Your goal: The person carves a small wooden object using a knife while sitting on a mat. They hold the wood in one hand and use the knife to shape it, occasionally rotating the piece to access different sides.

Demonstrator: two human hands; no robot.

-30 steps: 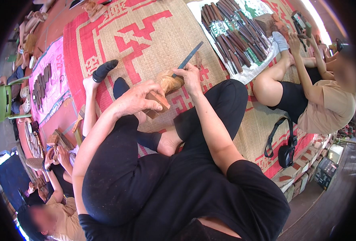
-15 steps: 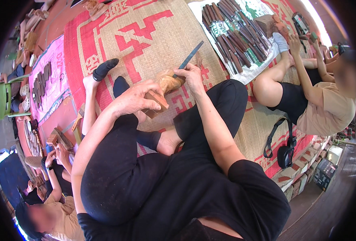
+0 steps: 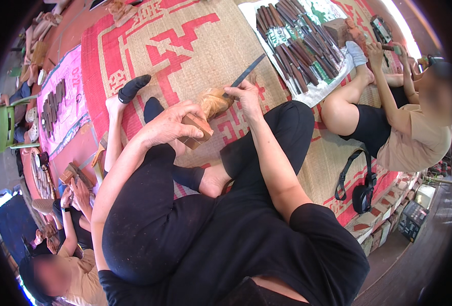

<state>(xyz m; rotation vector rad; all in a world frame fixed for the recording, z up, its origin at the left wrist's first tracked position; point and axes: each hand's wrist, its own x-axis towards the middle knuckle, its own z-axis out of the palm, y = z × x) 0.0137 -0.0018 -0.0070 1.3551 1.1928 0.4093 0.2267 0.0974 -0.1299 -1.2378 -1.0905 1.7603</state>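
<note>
Between my bent legs I hold a carved wooden figure [image 3: 214, 103] with a squared block base. My left hand [image 3: 171, 123] is closed round the base, thumb along its near side and fingers over the top. In my right hand [image 3: 246, 98] a dark, flat file [image 3: 250, 68] is pinched, sloping up and to the right. Its lower end lies against the far right end of the figure; the contact itself is partly covered by my fingers.
A patterned straw mat [image 3: 170, 30] lies under me. Rows of wood-handled tools rest on a white cloth [image 3: 300, 97], with others on a pink cloth [image 3: 78, 104]. Co-workers sit at right [image 3: 414, 127] and lower left [image 3: 78, 275]. A black pouch [image 3: 361, 198] lies at right.
My right hand and the file have shifted slightly to the right along the figure. My left hand stays on the base, which has barely moved.
</note>
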